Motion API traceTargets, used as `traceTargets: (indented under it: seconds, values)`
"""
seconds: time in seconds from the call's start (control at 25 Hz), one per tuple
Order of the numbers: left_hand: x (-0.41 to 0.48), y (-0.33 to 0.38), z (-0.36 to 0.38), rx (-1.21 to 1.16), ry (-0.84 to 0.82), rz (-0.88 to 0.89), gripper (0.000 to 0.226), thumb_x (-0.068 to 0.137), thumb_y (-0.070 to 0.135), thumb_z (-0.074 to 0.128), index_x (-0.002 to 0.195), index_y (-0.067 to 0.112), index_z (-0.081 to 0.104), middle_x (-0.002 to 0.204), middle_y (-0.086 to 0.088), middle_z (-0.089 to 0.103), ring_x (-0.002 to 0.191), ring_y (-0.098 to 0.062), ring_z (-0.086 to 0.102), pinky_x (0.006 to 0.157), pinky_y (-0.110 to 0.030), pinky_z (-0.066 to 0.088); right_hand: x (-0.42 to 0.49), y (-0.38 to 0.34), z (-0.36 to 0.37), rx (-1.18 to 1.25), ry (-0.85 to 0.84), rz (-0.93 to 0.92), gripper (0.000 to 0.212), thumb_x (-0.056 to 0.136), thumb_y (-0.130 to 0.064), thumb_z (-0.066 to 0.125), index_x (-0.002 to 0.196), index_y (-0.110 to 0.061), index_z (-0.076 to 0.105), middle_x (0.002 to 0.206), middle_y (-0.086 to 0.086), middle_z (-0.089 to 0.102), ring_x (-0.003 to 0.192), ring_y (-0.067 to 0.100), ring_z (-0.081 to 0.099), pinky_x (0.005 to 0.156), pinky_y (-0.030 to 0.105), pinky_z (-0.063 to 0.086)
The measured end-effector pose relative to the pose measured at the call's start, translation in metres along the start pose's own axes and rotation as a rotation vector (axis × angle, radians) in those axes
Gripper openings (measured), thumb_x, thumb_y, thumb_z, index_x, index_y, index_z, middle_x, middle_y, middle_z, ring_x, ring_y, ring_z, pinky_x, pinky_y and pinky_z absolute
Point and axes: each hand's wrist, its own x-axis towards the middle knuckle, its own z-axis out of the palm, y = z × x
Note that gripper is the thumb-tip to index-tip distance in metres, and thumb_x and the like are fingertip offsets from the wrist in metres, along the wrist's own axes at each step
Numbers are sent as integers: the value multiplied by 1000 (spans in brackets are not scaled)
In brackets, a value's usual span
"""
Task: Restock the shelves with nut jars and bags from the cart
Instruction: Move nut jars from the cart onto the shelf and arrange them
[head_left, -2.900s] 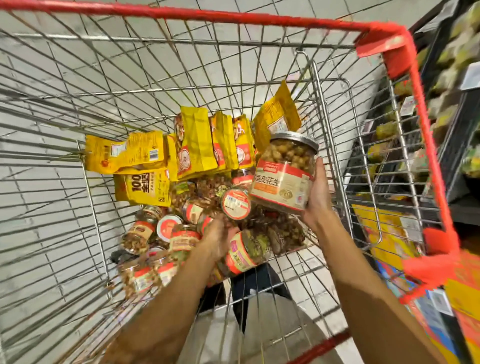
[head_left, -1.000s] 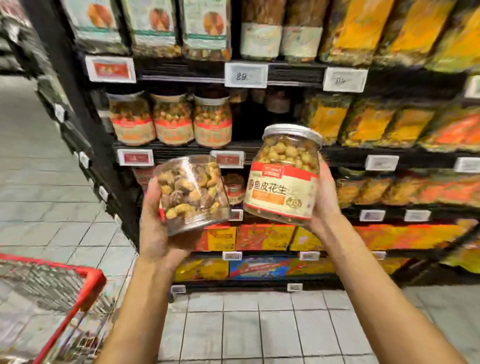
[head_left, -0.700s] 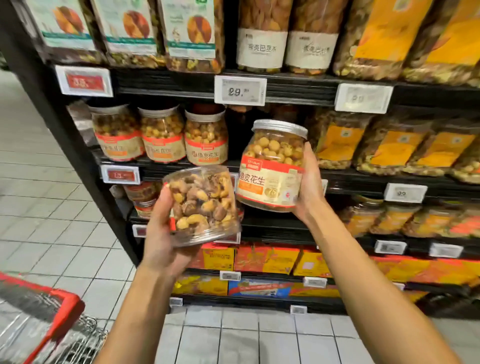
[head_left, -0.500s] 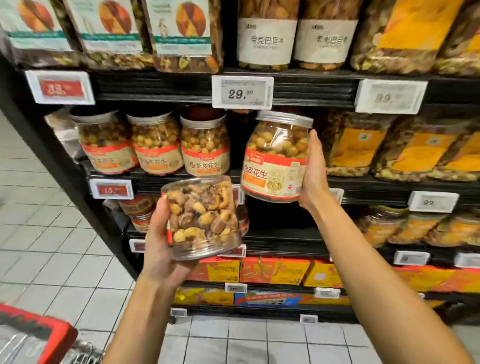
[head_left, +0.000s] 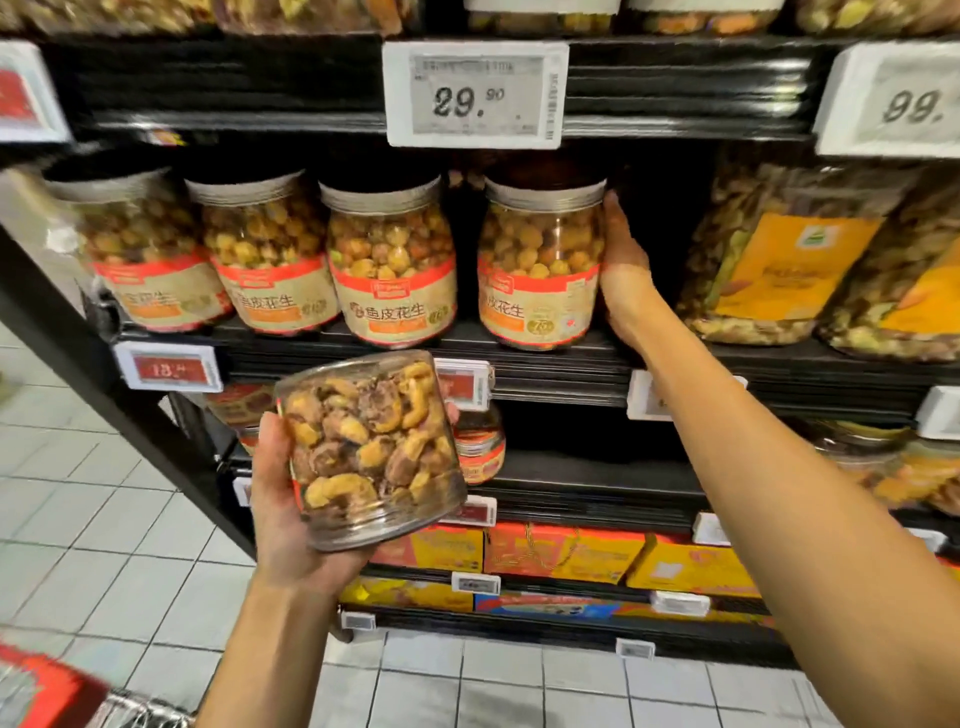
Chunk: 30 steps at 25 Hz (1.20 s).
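**Two nut jars at the shelf face**

Grips a clear mixed-nut jar (head_left: 371, 452) in the left hand (head_left: 280, 514), lower centre of the frame: jar tilted, clear base toward the camera, thumb on its left side, a fingertip showing at its right edge, palm beneath. Holds it in the air in front of the lower shelves, touching none of them.

Clasps a red-labelled peanut jar (head_left: 540, 265) with the right hand (head_left: 623, 270), centre right: palm against the jar's right side, thumb tip up by the lid, other fingers out of sight behind. Peanut jar upright on the middle shelf (head_left: 519, 343), rightmost in a row with three matching jars (head_left: 392, 265), a small gap from the nearest.

Above the row, a white price tag (head_left: 475, 93) reading 29.90. Right of the hand, bags of nuts with yellow labels (head_left: 779, 254). Below, orange and yellow boxes (head_left: 566, 551) on a low shelf. Lower left corner, red edge of the cart (head_left: 47, 691), blurred.
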Motion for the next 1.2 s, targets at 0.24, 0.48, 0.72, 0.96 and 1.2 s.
traceTargets:
  seconds: [0.24, 0.48, 0.72, 0.96, 1.2]
  values:
    - [27, -6, 7, 376, 197, 177, 85, 49, 56, 84, 121, 16, 64, 127, -13, 61, 114, -29, 60, 89, -47, 53, -7, 4, -9, -219, 247, -58, 52, 100, -41, 28, 121, -3, 56, 124, 17, 59, 116, 31, 54, 95, 29, 39]
    - [32, -8, 4, 372, 191, 181, 101, 46, 52, 87, 132, 11, 53, 132, -15, 57, 118, -29, 58, 85, -44, 54, -42, 21, -2, -35, 135, -30, 55, 93, -52, 21, 96, -18, 64, 112, 7, 65, 107, 22, 58, 99, 40, 43]
    - [24, -1, 1, 407, 203, 185, 84, 45, 54, 86, 118, 16, 66, 121, -10, 65, 111, -25, 63, 84, -42, 55, -16, 4, 8, 60, 40, 108, 71, 96, -56, 14, 127, -6, 54, 122, 11, 62, 113, 22, 58, 100, 36, 45]
    - [25, 2, 8, 435, 230, 149, 88, 43, 54, 87, 118, 14, 64, 120, -11, 65, 111, -26, 62, 91, -45, 53, -41, -2, 6, -157, 262, 5, 56, 100, -43, 21, 115, -5, 59, 116, 7, 63, 105, 20, 57, 96, 33, 43]
    - [22, -4, 31, 675, 268, -9, 40, 77, 42, 67, 104, 13, 68, 103, -8, 73, 98, -21, 68, 83, -34, 56, -150, 14, 13, -69, -221, 8, 41, 90, -51, 32, 93, -22, 62, 99, -1, 69, 94, 12, 67, 90, 33, 52]
